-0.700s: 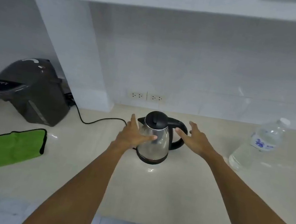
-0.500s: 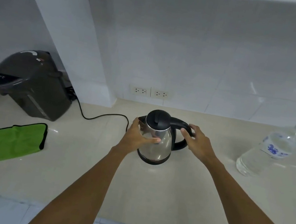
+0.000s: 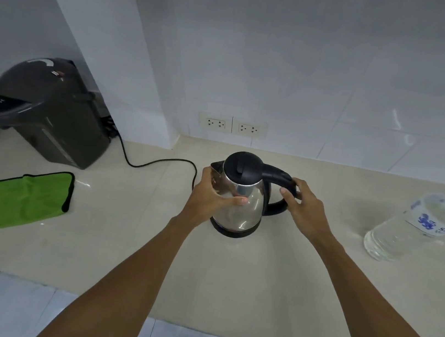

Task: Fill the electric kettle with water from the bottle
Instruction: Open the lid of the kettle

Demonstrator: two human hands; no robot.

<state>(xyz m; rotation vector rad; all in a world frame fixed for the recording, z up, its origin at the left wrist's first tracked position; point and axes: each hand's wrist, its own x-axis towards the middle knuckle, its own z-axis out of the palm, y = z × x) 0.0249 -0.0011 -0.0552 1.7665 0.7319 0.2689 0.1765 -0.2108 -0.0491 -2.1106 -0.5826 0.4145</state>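
Note:
A steel electric kettle with a black lid, shut, and a black handle stands on its base in the middle of the beige counter. My left hand is wrapped around the kettle's steel body on the spout side. My right hand grips the black handle on the right. A clear plastic water bottle with a blue and white label and a white cap stands at the right edge of the view, apart from both hands.
A dark grey hot-water dispenser stands at the back left, with a black cord running across the counter towards the kettle. A green cloth lies at the front left. Two wall sockets sit behind the kettle.
My right hand has moved from hovering open beside the kettle onto its handle and closed on it. My left hand stays on the body. The view has tilted down.

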